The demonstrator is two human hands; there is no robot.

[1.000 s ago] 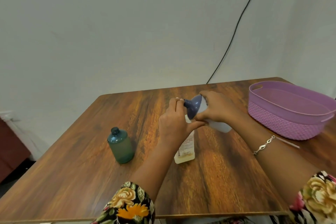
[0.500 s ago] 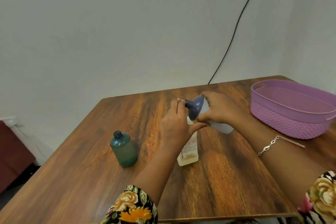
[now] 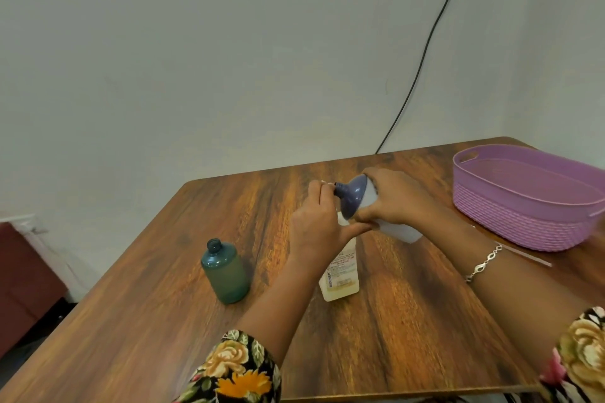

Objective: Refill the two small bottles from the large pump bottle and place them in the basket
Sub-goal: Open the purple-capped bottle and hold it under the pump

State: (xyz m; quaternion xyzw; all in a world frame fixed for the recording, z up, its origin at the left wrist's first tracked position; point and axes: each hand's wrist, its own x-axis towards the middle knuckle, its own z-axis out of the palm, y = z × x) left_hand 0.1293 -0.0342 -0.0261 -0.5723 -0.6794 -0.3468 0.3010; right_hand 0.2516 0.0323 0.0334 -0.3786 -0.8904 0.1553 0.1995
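My right hand (image 3: 397, 201) grips a large white bottle (image 3: 401, 230) with a dark blue domed top (image 3: 352, 195), tilted so its nozzle points left. My left hand (image 3: 319, 221) holds the top of a small clear bottle (image 3: 340, 275) with a printed label, standing on the table; its fingertips touch the nozzle. The small bottle's mouth is hidden behind my hands. A small green bottle (image 3: 226, 271) without a cap stands upright to the left, apart from both hands. The purple basket (image 3: 523, 219) sits at the right with nothing visible inside.
The wooden table (image 3: 409, 321) ends close in front of me and at the left. A thin clear stick (image 3: 527, 257) lies by the basket. A black cable (image 3: 422, 52) runs down the wall behind. A dark red object (image 3: 23, 278) stands off the table's left side.
The view has shifted slightly; my hands and both bottles keep the same pose relative to each other. Nothing was picked up or let go.
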